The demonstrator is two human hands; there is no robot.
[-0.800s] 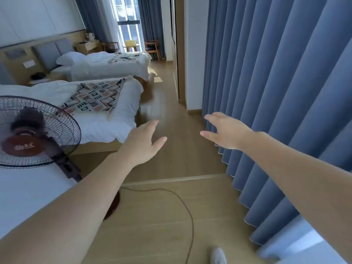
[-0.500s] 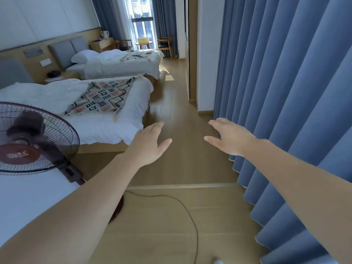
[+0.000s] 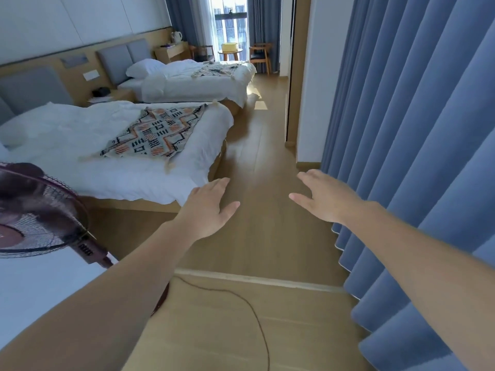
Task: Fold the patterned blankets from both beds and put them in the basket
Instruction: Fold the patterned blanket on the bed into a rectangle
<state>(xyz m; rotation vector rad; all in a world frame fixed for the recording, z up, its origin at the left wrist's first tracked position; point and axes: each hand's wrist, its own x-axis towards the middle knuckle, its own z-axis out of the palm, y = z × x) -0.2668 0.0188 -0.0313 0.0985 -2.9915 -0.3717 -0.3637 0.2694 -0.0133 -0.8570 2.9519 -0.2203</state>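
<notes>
Both hands are empty and spread flat, left hand [image 3: 211,207] and right hand [image 3: 325,200] held out over the floor [image 3: 257,236], well short of any blanket. The near blanket [image 3: 155,133] lies flat on the near bed [image 3: 80,135], toward its foot end. The far blanket [image 3: 217,68] is rumpled on the far bed [image 3: 187,81] beyond the near bed. A yellow tub that may be the basket [image 3: 229,46] sits on a small round counter past the far bed, by the window; too small to be sure.

The trouble I'd expect is underfoot: the fan [image 3: 37,210] stands just this side of the near bed and its cord [image 3: 241,303] loops across the floor where the person walks. A foot catching it could pull the fan over. The curtain [image 3: 415,129] hangs close on the other side, so the passage is narrow.

The near blanket lies skewed, its long axis running diagonally from the corner at the bed's foot back toward the fan side, so it will need squaring before folding
</notes>
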